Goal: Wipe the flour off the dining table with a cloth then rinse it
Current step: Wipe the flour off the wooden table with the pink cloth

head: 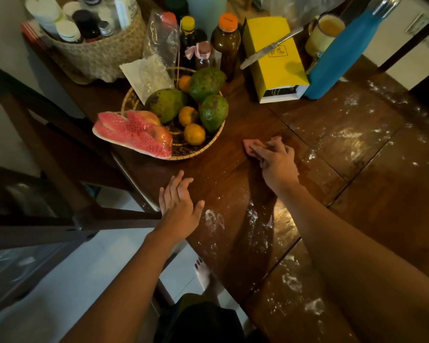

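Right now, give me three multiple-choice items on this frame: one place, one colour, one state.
1. The knife lies: A in a sink; B on the yellow box; C in a drawer.
2. The cloth is: A white; B green; C pink.
3. The left hand is: A open, fingers straight; B clenched in a fist; C holding a spoon.

Key:
1 B: the knife rests across the top of the box.
2 C: pink shows from under the right hand.
3 A: its fingers lie straight at the edge of the table and hold nothing.
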`<state>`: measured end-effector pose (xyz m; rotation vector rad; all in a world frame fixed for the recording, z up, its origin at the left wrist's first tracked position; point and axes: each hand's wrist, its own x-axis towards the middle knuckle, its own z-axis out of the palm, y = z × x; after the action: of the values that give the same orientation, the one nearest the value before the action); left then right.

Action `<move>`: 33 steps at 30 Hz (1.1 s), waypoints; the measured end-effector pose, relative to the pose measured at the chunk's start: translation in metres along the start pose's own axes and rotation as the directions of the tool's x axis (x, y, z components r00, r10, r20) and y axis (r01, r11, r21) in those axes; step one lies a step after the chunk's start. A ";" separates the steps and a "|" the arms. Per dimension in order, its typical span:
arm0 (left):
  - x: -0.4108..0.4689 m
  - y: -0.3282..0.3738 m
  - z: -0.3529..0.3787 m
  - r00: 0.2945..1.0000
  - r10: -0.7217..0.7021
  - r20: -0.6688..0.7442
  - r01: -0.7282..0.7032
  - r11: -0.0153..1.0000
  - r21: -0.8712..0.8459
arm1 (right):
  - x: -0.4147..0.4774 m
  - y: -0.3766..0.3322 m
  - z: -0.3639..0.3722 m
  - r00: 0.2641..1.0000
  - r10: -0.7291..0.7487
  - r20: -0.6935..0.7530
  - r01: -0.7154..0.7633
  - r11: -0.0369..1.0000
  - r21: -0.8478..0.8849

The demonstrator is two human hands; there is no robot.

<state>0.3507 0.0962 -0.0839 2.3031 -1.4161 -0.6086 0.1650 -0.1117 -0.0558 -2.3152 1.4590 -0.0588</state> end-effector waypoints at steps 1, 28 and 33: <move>0.000 0.000 0.000 1.000 0.001 -0.001 -0.001 1.000 -0.003 | -0.005 -0.007 0.000 1.000 0.028 -0.011 -0.028 1.000 -0.010; 0.001 0.025 -0.012 0.992 -0.092 0.085 0.086 0.994 0.071 | -0.091 0.042 -0.017 0.966 -0.166 0.200 0.190 0.976 -0.109; -0.002 0.078 -0.013 0.984 -0.027 0.176 0.027 1.000 0.005 | -0.147 0.072 -0.025 0.987 0.016 0.162 0.001 0.995 -0.105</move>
<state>0.2997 0.0658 -0.0322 2.3220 -1.4656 -0.8379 0.0304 -0.0178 -0.0321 -2.3344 1.4198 0.2089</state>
